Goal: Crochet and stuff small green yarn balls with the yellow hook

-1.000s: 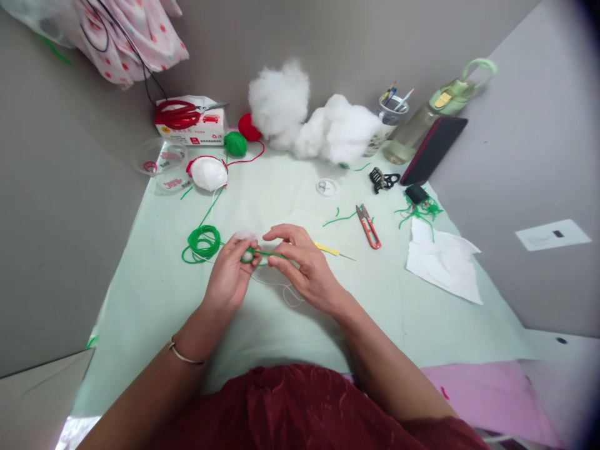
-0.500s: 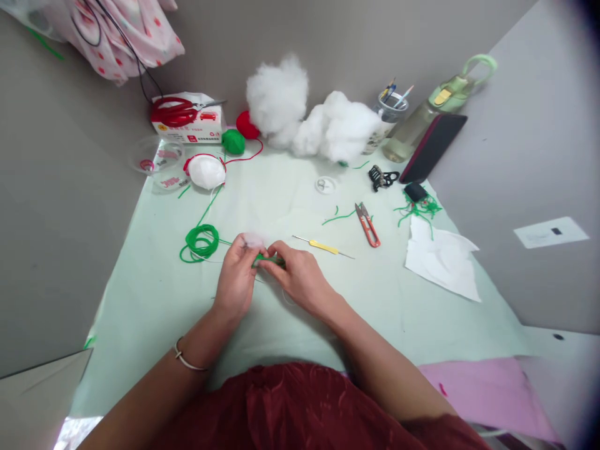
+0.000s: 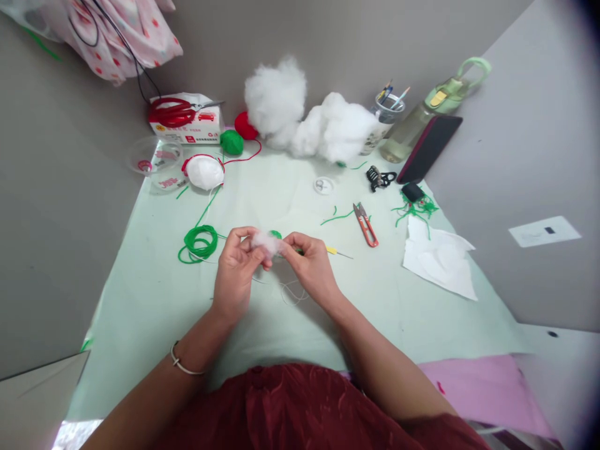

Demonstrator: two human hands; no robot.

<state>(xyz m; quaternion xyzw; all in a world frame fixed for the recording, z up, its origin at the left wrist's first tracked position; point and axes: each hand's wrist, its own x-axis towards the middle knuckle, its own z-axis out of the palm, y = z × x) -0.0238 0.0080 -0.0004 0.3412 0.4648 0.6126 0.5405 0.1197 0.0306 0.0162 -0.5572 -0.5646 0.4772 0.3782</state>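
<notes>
Beyond the hands, bare table [image 3: 267,194] is offering a lane between a white-and-red piece [image 3: 205,172] and a small white dish [image 3: 323,185], white fibrefill [image 3: 276,100] closing its far end. Coiled green yarn [image 3: 200,244] is blocking the way outward from the left hand [image 3: 233,272]; a yellow-handled crochet hook [image 3: 332,250] and orange-handled thread snips [image 3: 369,234] are obstructing the right hand [image 3: 313,265]. Nearer the body, white thread [image 3: 294,295] is looping across otherwise open table.

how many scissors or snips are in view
2: red-handled scissors on the white box at back left, and orange-handled snips on the table, right of the right hand. More could be hidden behind the stuffing.
</notes>
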